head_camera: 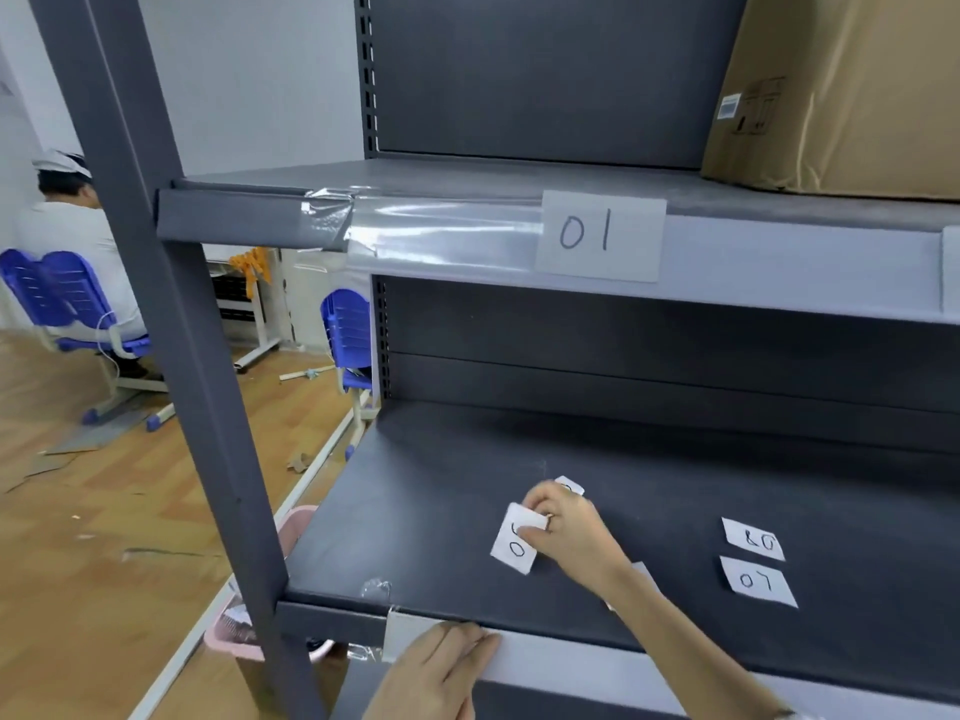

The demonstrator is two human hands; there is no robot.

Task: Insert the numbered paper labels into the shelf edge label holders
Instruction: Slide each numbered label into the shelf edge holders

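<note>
On the dark lower shelf (675, 491) my right hand (566, 522) pinches a white paper label (511, 548) with a handwritten number, lifting its near edge. Another label (570, 484) peeks out behind the fingers. Two more labels lie to the right, "08" (753, 538) and "07" (757, 582). My left hand (441, 667) rests on the lower shelf's clear edge label holder (571, 662), fingers pressing its top lip. The upper shelf's holder (447, 231) carries a label "01" (600, 235).
A cardboard box (841, 90) stands on the upper shelf at right. The grey shelf upright (208, 407) crosses the left. Behind it are blue chairs (57, 293), a seated person (78, 236), a pink basket (234, 636) and a wooden floor.
</note>
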